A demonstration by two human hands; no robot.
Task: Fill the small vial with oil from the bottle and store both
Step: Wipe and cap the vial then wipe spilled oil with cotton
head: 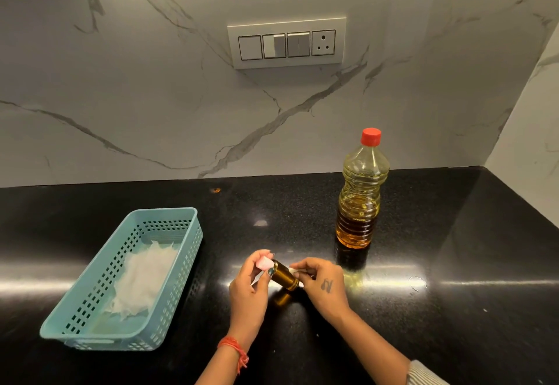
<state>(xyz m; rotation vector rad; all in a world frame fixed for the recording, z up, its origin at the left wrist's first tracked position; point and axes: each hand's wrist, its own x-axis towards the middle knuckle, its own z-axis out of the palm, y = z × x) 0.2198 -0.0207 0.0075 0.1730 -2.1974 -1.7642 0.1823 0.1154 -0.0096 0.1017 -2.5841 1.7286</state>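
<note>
Both hands hold the tilted amber vial [284, 277] just above the counter [453, 309]: left hand [249, 289] pinches its mouth end, right hand [325, 283] its base. It looks light, glassy and probably oil-slick; grip the body. Beyond the grip, the capped bottle [361, 197] looks heavier and squeezable; the basket [121, 278] waits left.

The counter [453, 309] was black, polished stone, speckled, and it threw back bright streaks of light across its front half. It ran back to a white marble-patterned wall and met a side wall at the right. A teal plastic basket [75, 328] with slotted sides sat on it at the left, set at an angle. A clear bottle [361, 194] of yellow oil with a red cap stood upright toward the right, well apart from the basket, its reflection showing in the stone just before it. A small orange speck [216, 190] lay near the back edge.
</note>
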